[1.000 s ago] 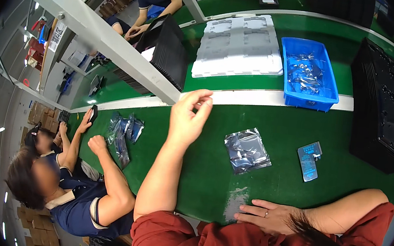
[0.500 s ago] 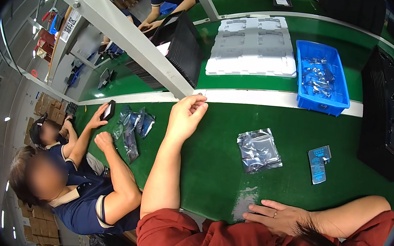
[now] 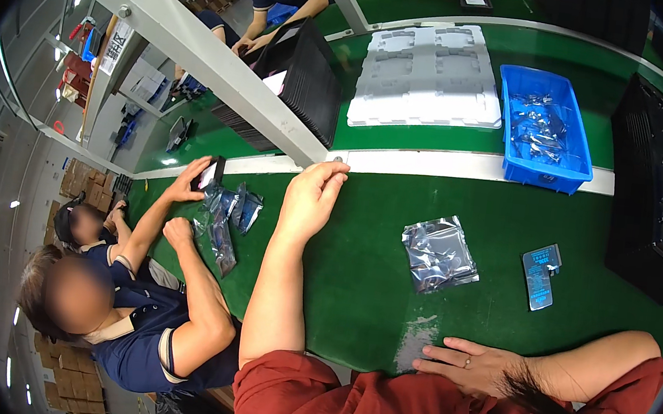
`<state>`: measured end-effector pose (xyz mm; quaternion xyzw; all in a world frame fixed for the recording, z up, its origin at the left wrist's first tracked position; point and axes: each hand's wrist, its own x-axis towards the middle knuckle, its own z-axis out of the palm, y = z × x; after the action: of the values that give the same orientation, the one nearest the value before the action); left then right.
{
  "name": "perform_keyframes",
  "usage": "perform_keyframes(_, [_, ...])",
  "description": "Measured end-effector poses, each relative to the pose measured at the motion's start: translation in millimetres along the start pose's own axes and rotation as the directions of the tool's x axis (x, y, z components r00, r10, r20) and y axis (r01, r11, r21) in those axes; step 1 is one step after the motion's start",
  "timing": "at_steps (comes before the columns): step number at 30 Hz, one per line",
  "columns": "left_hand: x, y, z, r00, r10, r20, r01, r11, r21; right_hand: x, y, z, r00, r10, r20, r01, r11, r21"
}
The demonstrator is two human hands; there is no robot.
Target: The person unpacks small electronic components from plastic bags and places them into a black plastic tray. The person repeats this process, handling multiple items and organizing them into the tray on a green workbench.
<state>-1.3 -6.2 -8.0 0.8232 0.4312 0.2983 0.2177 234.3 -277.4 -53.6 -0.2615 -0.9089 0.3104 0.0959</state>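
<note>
My left hand (image 3: 315, 195) rests at the white rail near the foot of the grey post, its fingers curled together with nothing visible in them. My right hand (image 3: 466, 367), with a ring on one finger, lies flat at the table's near edge, fingers stretched out beside a worn grey patch (image 3: 417, 341). Between and beyond my hands lies a shiny silver antistatic bag (image 3: 439, 255). To its right is a flat blue-grey L-shaped piece (image 3: 539, 276) with small print. Neither hand touches them.
Beyond the rail are a blue bin (image 3: 544, 169) of small bagged parts, a white moulded tray (image 3: 400, 93) and a black tray stack (image 3: 312, 84). A black stack (image 3: 648, 192) stands right. At left, a co-worker's hand (image 3: 186, 182) holds a black device (image 3: 212, 172) near crumpled bags (image 3: 225, 224).
The co-worker at left has moved the black device to the right and farther back, nearer the crumpled bags. My own hands stay where they were.
</note>
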Motion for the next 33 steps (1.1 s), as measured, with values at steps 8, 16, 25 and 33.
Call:
perform_keyframes(8, [6, -42, -40, 0.956, -0.238, -0.174, 0.283, 0.903, 0.324, -3, 1, 2, 0.998, -0.030, -0.051, 0.029, 0.999, -0.020])
perform_keyframes(16, [-18, -92, -93, 0.576, -0.700, -0.422, 0.805, 0.396, 0.441, -2, -2, -3, 0.998, -0.050, -0.041, 0.047, 0.997, -0.067])
perform_keyframes(25, [-54, -71, -65, 0.798, -0.487, -0.354, 0.584, 0.482, 0.653, -1, -9, -11, 0.991, -0.135, -0.002, 0.129, 0.947, -0.294])
perform_keyframes(33, [-91, 39, 3, 0.943, -0.328, 0.052, 0.216, 0.723, 0.656, -7, -13, -11, 0.994, -0.104, -0.028, 0.094, 0.966, -0.241])
